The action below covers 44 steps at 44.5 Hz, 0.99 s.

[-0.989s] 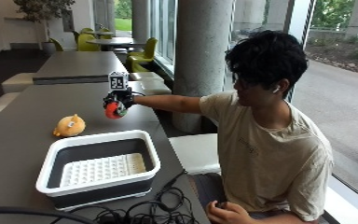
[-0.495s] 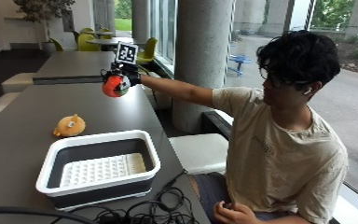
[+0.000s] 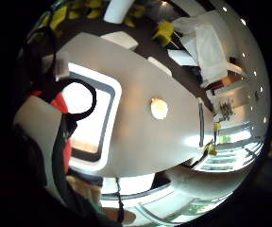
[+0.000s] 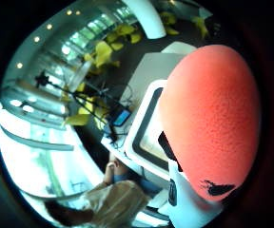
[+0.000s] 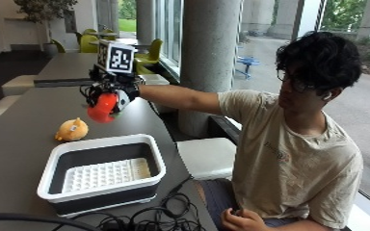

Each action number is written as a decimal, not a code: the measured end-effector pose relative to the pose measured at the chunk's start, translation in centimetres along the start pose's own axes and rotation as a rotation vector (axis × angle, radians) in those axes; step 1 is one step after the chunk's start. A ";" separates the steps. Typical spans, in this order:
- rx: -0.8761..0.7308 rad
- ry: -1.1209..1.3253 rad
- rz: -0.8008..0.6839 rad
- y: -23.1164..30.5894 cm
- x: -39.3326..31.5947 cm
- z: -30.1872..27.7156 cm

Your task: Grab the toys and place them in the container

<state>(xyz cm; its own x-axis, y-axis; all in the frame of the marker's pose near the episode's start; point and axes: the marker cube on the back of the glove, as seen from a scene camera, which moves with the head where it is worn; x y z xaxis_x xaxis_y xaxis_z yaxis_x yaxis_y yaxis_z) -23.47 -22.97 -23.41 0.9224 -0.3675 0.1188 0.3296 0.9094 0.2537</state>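
In the outside view my gloved right hand [image 5: 111, 91] is raised well above the grey table [image 5: 18, 144] and grips a red-orange toy [image 5: 101, 108]. That toy [image 4: 210, 123] fills much of the thumb side palm view, and a strip of it [image 3: 60, 106] shows by the straps in the little finger side view. A yellow-orange toy [image 5: 72, 130] lies on the table just beyond the container, below and left of the hand; it appears as a small pale blob [image 3: 158, 109] on the tabletop. The white-rimmed dark container [image 5: 101, 173] holds a white perforated insert and no toys.
Black cables [image 5: 153, 219] lie coiled at the table's near edge beside the container. The person sits on a bench seat [image 5: 207, 156] at the table's right side. A concrete pillar [image 5: 210, 62] stands behind it. More tables and yellow chairs [image 5: 150, 50] stand farther back.
The hand with the red-orange toy has lifted from near the table to well above it. The outside camera has shifted. The yellow-orange toy and the container stay in place.
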 end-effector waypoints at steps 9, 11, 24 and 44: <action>-0.130 0.024 -0.032 -1.3 -3.5 4.5; -0.154 0.027 -0.018 -1.1 -3.5 5.0; -0.221 0.039 -0.014 -0.4 -3.2 6.8; -0.358 0.062 -0.028 1.6 -1.9 6.7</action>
<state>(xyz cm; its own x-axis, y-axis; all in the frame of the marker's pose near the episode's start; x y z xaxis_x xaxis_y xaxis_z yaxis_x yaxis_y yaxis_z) -26.07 -22.14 -16.82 0.9190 -0.3905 0.0549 0.3941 0.9139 -0.0970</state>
